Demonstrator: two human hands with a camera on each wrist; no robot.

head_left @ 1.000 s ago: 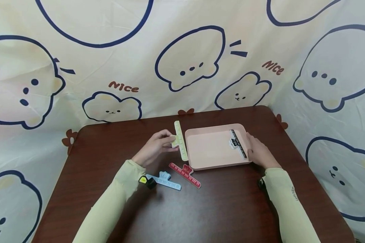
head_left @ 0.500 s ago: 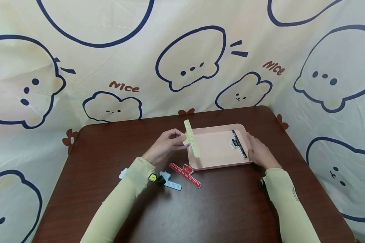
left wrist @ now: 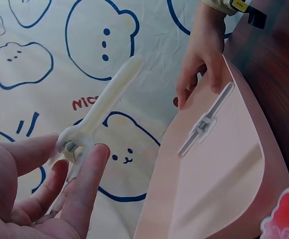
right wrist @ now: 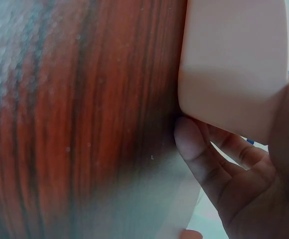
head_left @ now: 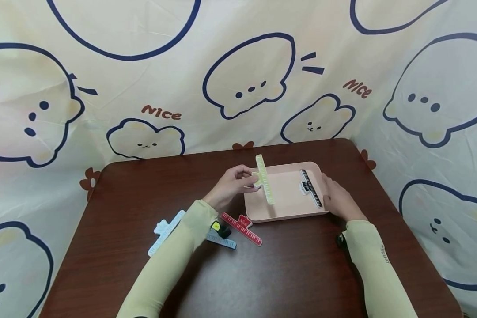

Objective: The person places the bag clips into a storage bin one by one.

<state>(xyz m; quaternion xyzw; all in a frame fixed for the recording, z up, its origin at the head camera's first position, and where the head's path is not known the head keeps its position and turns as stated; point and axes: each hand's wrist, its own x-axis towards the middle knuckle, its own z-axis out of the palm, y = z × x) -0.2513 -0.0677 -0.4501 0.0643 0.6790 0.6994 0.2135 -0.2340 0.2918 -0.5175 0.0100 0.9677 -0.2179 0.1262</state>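
Note:
My left hand [head_left: 231,183] pinches a pale yellow-green ruler-shaped clip [head_left: 264,180] between thumb and fingers, above the left part of the pink tray [head_left: 286,215]. In the left wrist view the clip [left wrist: 107,102] appears edge-on, its metal spring visible near the fingertips. My right hand [head_left: 342,198] rests against the tray's right end; in the right wrist view the thumb and fingers touch its outer wall near a corner. Inside the tray, towards its right side, lies a black and white clip [head_left: 312,189].
On the brown table [head_left: 278,274], a red clip [head_left: 242,228] lies by the tray's near left corner. Two blue clips, one at left [head_left: 164,232] and another [head_left: 221,240], are partly covered by the left sleeve. A patterned cloth [head_left: 163,79] hangs behind the table.
My left hand has carried the yellow-green clip rightward, from beside the tray to above it. A blue clip at left has come out from behind the sleeve. The right hand stays put.

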